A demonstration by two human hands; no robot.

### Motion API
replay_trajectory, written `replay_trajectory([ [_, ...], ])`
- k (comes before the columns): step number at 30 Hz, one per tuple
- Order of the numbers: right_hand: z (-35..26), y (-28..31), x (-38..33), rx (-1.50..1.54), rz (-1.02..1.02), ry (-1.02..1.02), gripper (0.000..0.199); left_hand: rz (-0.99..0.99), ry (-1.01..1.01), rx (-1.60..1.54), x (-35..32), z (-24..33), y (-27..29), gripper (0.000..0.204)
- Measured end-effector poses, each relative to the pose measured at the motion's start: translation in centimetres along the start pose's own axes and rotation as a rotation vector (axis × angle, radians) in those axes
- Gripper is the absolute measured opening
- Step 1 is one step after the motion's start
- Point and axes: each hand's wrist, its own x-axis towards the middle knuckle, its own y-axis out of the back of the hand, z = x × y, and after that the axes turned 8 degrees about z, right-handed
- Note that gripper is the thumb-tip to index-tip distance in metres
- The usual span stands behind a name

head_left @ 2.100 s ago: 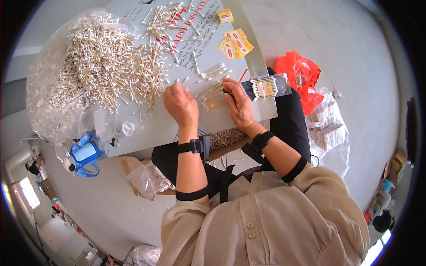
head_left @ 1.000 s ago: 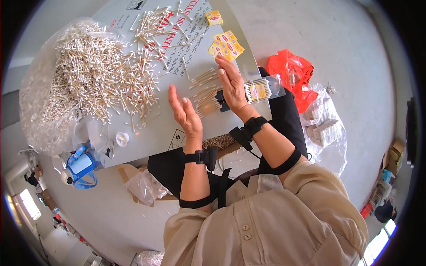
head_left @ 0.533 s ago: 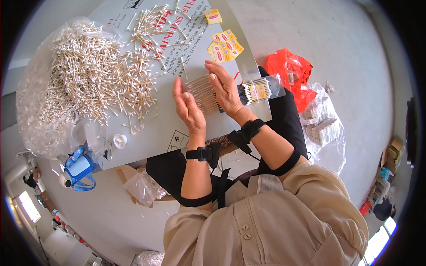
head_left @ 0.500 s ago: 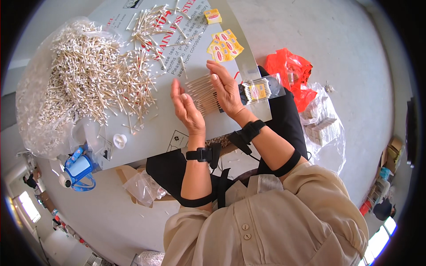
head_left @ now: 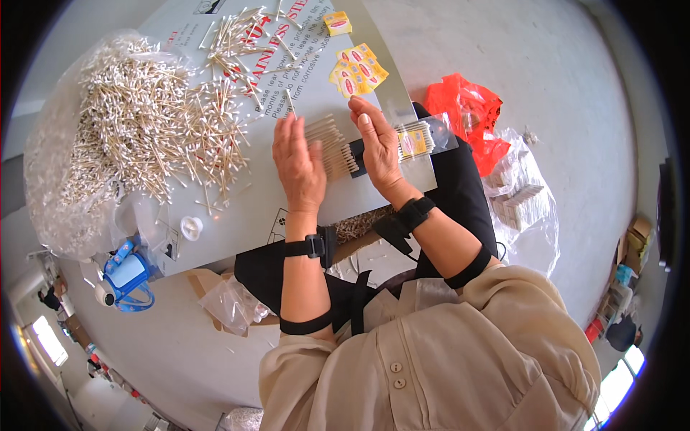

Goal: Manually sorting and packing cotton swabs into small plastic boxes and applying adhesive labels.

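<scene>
A row of cotton swabs (head_left: pixel 327 140) lies side by side on the sheet-covered table, between my two hands. My left hand (head_left: pixel 298 169) is at the row's left ends, its fingers stretched out and slightly blurred. On the other side, my right hand (head_left: pixel 379 147) stands edge-on with straight fingers beside the row's right ends, palm facing the swabs. Neither hand grips anything. A dark block (head_left: pixel 357 156) shows partly beneath my right hand. Just right of that hand lies a flat pack of swabs (head_left: pixel 413 142) with a yellow card, in a clear plastic bag (head_left: pixel 444 133).
A large clear bag (head_left: pixel 54 165) spills a heap of loose swabs (head_left: pixel 136 115) at left. Yellow cards (head_left: pixel 359 70) and a small yellow stack (head_left: pixel 337 23) lie at the far side. A blue bottle (head_left: pixel 128 276) is near the left edge; red (head_left: pixel 467 115) and clear bags (head_left: pixel 523 197) sit at right.
My left hand has moved slightly away from me and left, turning its back more upward. My right hand has shifted a little to the right, so the gap between the hands is wider.
</scene>
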Motion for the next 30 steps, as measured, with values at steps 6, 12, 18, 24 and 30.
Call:
replay_trajectory([
  [6, -0.3, 0.8, -0.9, 0.052, 0.043, -0.018, 0.03, -0.273, -0.225, 0.42, -0.5, 1.0, -0.4, 0.059],
  [12, -0.5, 1.3, -2.5, -0.021, -0.027, -0.021, 0.037, -0.39, -0.208, 0.442, -2.9, 1.2, 0.5, 0.065],
  [18, -0.1, 0.1, -1.6, -0.023, -0.06, 0.064, 0.04, 0.227, 0.316, -0.383, -2.9, 0.8, -0.2, 0.067],
  [24, 0.6, -1.7, -1.6, 0.024, -0.119, 0.057, 0.041, 0.173, 0.309, -0.505, -1.8, 1.0, -1.5, 0.067],
  [30, 0.3, -0.4, -1.1, 0.211, -0.08, -0.14, 0.045, -0.062, -0.017, 0.009, -2.1, 0.6, 0.1, 0.071],
])
